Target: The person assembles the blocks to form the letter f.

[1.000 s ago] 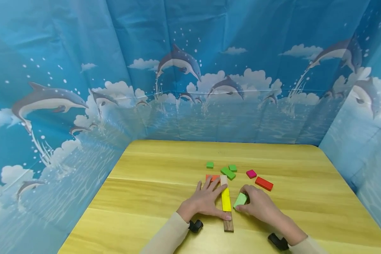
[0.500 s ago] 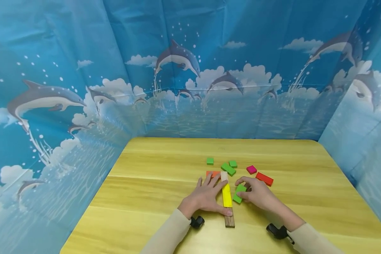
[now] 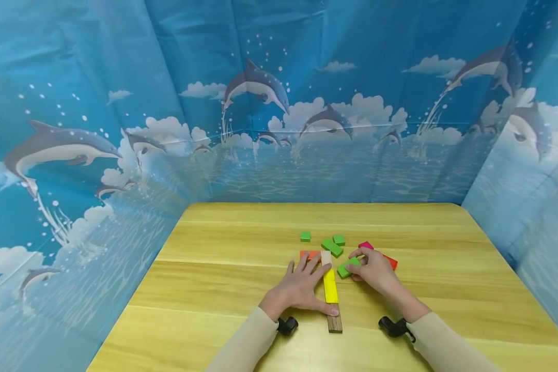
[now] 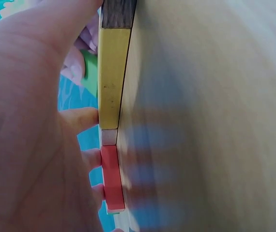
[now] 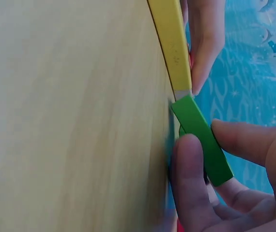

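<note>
My left hand point(image 3: 297, 293) lies with fingers spread over a line of blocks. Its fingertips touch an orange-red block point(image 3: 309, 253), a pale block point(image 3: 325, 255) and a yellow block point(image 3: 330, 289), while the thumb rests on a dark brown block point(image 3: 335, 324). The left wrist view shows these blocks touching end to end. Just right of the line, my right hand point(image 3: 376, 271) pinches a green block point(image 5: 205, 140) between thumb and fingers. That block is tilted in the right wrist view, its near end close to the pale block.
Beyond the hands lie a small green block point(image 3: 305, 236), a longer green block point(image 3: 332, 248) and another small green one point(image 3: 338, 239). A magenta block point(image 3: 365, 245) and a red block point(image 3: 392, 262) sit partly behind the right hand. A dolphin-print curtain point(image 3: 279, 170) rises behind the wooden table point(image 3: 204, 279).
The right hand has shifted the green block farther from the body and turned it more crosswise, toward the pale block. The left hand has stayed on the line of blocks.
</note>
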